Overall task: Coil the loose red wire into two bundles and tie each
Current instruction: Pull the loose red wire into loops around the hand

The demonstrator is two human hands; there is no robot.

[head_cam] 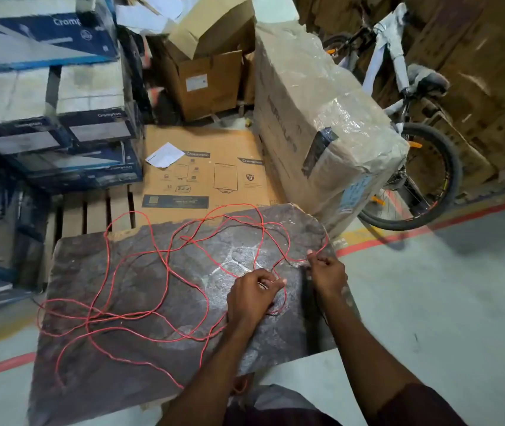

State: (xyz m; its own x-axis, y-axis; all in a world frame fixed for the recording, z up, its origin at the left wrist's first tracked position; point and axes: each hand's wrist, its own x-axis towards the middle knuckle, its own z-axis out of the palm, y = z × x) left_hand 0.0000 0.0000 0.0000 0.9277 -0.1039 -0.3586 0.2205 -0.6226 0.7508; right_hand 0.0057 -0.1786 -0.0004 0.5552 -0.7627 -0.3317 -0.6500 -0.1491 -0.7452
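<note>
We are pinching the loose red wire (108, 256) with both hands, our left hand (252, 298) fingers curling around a loop and our right hand (327, 272) fingers gripping a strand near the tabletop (116, 382) edge.

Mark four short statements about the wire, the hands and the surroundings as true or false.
1. The red wire sprawls in loose loops over the dark slab. True.
2. Two tied bundles lie on the slab. False: nothing is coiled or tied yet.
3. The left hand and the right hand each hold the wire. True.
4. The bicycle stands at the left. False: it stands at the right, behind the plastic-wrapped carton.
</note>
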